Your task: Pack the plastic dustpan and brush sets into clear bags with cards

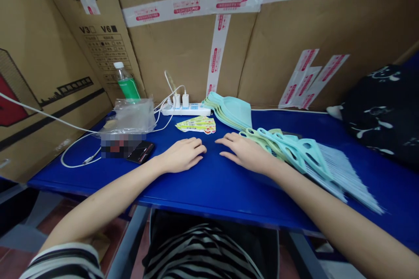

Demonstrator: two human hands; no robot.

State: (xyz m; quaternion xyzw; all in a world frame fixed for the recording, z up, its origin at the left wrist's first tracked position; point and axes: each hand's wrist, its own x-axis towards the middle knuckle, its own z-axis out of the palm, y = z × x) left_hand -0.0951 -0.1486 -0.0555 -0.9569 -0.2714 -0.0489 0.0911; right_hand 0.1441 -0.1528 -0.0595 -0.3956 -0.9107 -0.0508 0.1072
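Note:
My left hand (183, 154) rests palm down on the blue table (209, 187), its fingers loosely bent with nothing in them. Across a small gap, my right hand (244, 150) lies with fingers stretched and apart, also holding nothing. Just right of it are several small brushes (296, 150) with mint and pale green handles and pale bristles; my right forearm hides part of them. Behind my right hand stands a nested stack of mint and green dustpans (234, 111). Several yellow-green printed labels (197, 124) lie fanned out beyond my left hand.
A white power strip (186, 109) with chargers and cables sits at the back. To the left are clear plastic bags (131, 115), a dark phone-like object (141, 152) and a green-labelled bottle (127, 83). Taped cardboard (183, 48) walls the back; dark patterned fabric (382, 113) is at right.

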